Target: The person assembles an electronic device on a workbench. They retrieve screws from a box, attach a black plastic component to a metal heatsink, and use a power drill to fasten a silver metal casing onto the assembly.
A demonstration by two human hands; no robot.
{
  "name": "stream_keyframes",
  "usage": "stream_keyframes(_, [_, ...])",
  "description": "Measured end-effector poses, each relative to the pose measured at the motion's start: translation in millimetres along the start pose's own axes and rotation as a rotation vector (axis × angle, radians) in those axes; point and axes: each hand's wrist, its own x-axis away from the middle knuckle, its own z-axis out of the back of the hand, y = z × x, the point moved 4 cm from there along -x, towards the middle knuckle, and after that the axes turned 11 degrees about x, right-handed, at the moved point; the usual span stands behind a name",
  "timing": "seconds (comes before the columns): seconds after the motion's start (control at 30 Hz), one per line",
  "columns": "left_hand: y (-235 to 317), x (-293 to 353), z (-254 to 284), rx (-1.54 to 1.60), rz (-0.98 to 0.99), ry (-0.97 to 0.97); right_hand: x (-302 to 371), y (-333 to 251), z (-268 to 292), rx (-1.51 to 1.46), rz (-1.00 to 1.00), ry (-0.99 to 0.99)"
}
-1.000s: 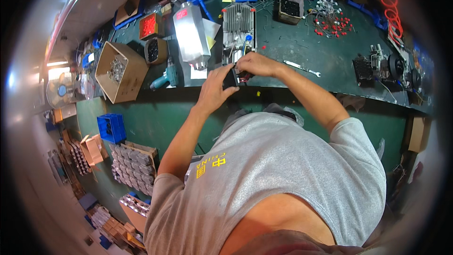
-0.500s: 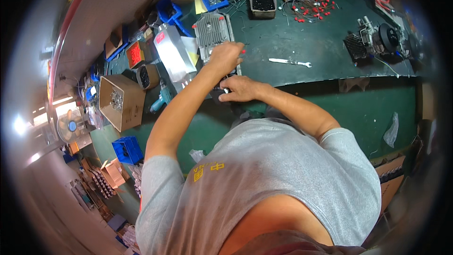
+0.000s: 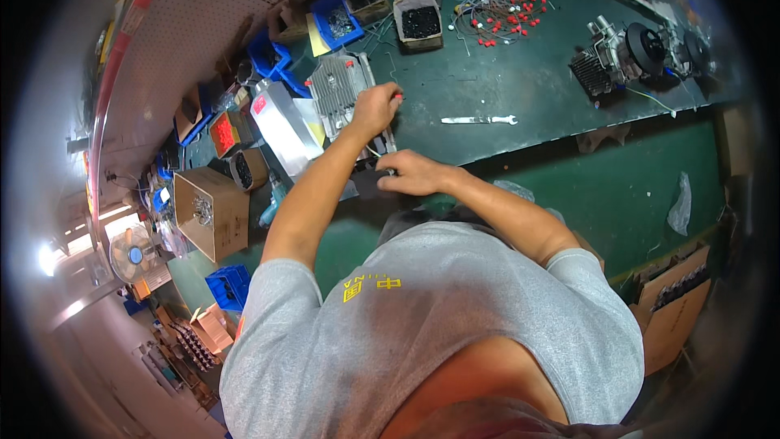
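A grey finned metal housing (image 3: 335,89) with small red caps lies on the green workbench, its near end at the bench edge. Across its right side rests my left hand (image 3: 375,110), fingers curled closed; a red tip shows beside them, but what they grip is hidden. My right hand (image 3: 416,173) is at the housing's near end, thumb and fingers pinched around something small and mostly covered. Next to these fingertips is a black part (image 3: 372,184), partly hidden. A short pale wire (image 3: 373,149) shows between my hands.
Left of the housing stand a silver box-shaped container (image 3: 280,126), a teal power drill (image 3: 274,202) and a cardboard box (image 3: 210,211). A wrench (image 3: 479,120) lies to the right. Farther back are a box of black parts (image 3: 419,23), red-and-white connector wires (image 3: 508,12) and a motor assembly (image 3: 621,57).
The whole view has shifted, so the bench things sit farther left. My hands remain at the housing; they are slightly farther apart, and the pale wire between them has come into sight.
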Motion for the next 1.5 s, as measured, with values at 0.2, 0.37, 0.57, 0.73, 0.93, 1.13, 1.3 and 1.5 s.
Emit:
stream_keyframes(0.2, [13.2,48.1,41.7,0.730,0.113,0.131,12.7,64.3,17.1,-1.280,-0.513,0.445])
stream_keyframes(0.37, [14.0,79.5,42.2,0.842,0.045,0.106,2.4,64.8,11.1,-1.499,-0.499,0.394])
stream_keyframes(0.57, [11.9,87.8,40.2,0.956,-0.025,0.063,-4.6,46.3,5.3,-1.428,-0.491,0.459])
stream_keyframes(0.73, [8.5,91.0,42.5,0.983,-0.037,-0.004,-4.9,28.8,0.6,-1.411,-0.437,0.527])
stream_keyframes(0.93, [2.9,94.3,41.5,1.037,-0.087,-0.037,-5.3,16.6,-8.2,-1.371,-0.415,0.585])
stream_keyframes(1.13, [-0.7,95.3,41.8,1.058,-0.093,-0.109,-5.4,8.1,-13.4,-1.325,-0.452,0.629])
stream_keyframes(1.3, [-1.9,96.3,43.5,1.049,-0.114,-0.113,-5.5,10.8,-20.0,-1.377,-0.442,0.641])
stream_keyframes(1.5, [-11.0,98.8,48.0,1.066,-0.129,-0.011,-8.9,5.8,-17.7,-1.206,-0.522,0.690])
